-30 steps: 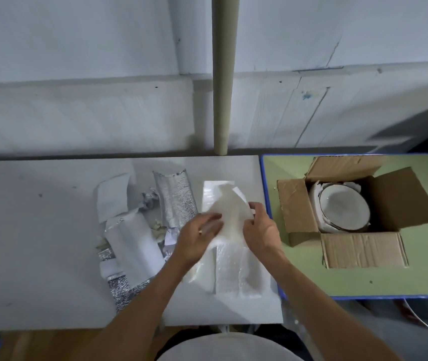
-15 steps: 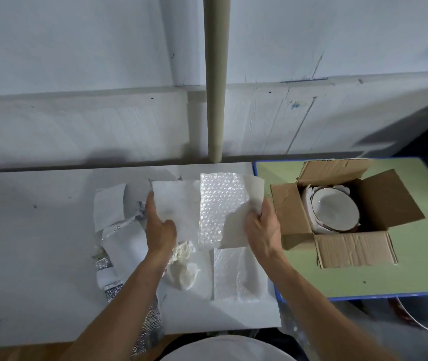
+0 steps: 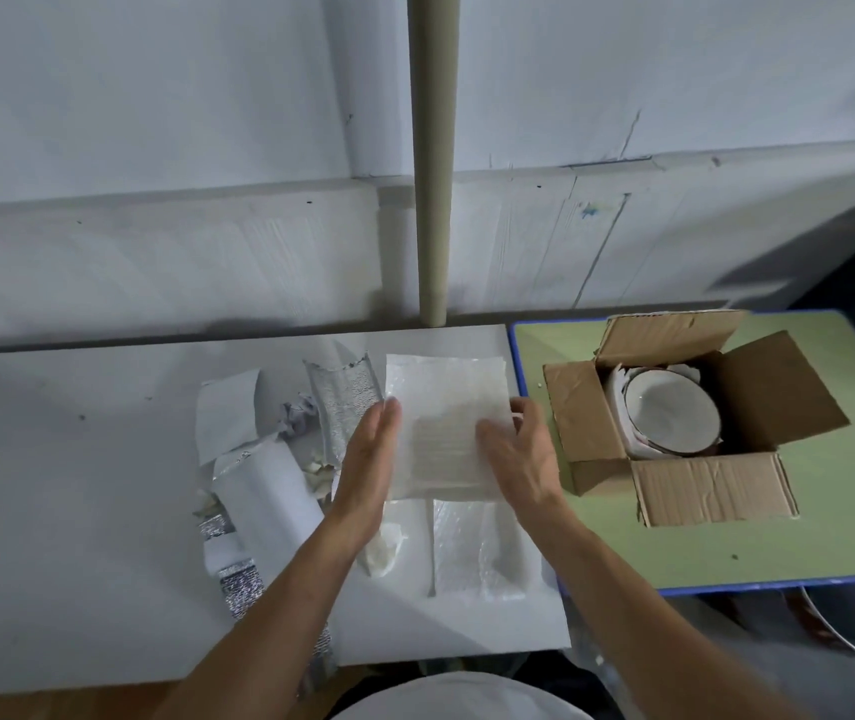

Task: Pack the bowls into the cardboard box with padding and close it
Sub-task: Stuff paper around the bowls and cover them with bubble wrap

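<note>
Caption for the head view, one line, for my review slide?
Left hand and right hand on a white padding sheet; beside it, the open cardboard box holds a bowl.

I see a flat white tabletop [image 3: 77, 485] carrying loose white foam sheets [image 3: 227, 413], crinkled silver foil padding [image 3: 344, 402] and clear bubble wrap [image 3: 472, 553]. Beside it, a green blue-edged table [image 3: 726, 553] bears the open brown cardboard box [image 3: 711, 485].
</note>
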{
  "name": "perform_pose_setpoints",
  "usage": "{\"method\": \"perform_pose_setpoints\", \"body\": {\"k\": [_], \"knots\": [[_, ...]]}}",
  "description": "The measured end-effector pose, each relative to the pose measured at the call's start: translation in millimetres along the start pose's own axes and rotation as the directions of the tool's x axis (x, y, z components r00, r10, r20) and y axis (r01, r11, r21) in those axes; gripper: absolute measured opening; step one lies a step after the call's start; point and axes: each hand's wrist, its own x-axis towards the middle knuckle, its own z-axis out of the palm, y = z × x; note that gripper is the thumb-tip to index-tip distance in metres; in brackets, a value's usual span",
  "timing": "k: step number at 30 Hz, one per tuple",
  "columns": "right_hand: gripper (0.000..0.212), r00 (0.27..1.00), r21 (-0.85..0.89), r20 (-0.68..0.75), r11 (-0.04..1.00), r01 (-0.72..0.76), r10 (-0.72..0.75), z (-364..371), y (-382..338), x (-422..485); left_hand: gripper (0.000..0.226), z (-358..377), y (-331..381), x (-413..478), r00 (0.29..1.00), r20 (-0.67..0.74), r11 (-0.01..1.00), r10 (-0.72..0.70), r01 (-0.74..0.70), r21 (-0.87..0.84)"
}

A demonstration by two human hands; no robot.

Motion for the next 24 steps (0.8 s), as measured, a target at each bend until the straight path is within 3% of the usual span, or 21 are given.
{"method": "perform_pose_setpoints", "body": {"k": [2, 4, 10, 13, 18, 20, 24], "knots": [[0.043, 0.999, 0.036, -0.041, 0.999, 0.024, -0.023, -3, 0, 0, 0.036, 3, 3, -1, 0.992, 0.006, 0.98, 0.128, -0.127, 0.154], [0.04, 0.997, 0.041, -0.034, 0.997, 0.064, -0.062, -9, -3, 1, 0.027, 7, 11, -7, 0.98, 0.037, 0.959, 0.194, -0.198, 0.201], [0.044, 0.996, 0.142, 0.052, 0.988, 0.063, -0.071, -40, -12, 1, 0.045, 20, 41, -20, 0.953, 0.085, 0.92, 0.292, -0.304, 0.245], [0.035, 0.995, 0.115, 0.063, 0.991, 0.066, -0.074, -58, -14, -2, 0.039, 29, 48, -19, 0.922, 0.132, 0.888, 0.365, -0.387, 0.249], [0.019, 0.979, 0.211, 0.165, 0.974, 0.083, -0.12, -110, -23, -8, 0.041, 68, 61, -16, 0.897, 0.145, 0.838, 0.418, -0.443, 0.319], [0.018, 0.978, 0.167, 0.154, 0.98, 0.111, -0.138, -130, -25, -5, 0.044, 92, 66, -16, 0.894, 0.168, 0.826, 0.415, -0.447, 0.343], [0.011, 0.989, 0.016, 0.036, 0.99, 0.143, -0.144, -171, -23, 8, 0.016, 142, 78, -18, 0.916, 0.163, 0.844, 0.367, -0.402, 0.354]]}}
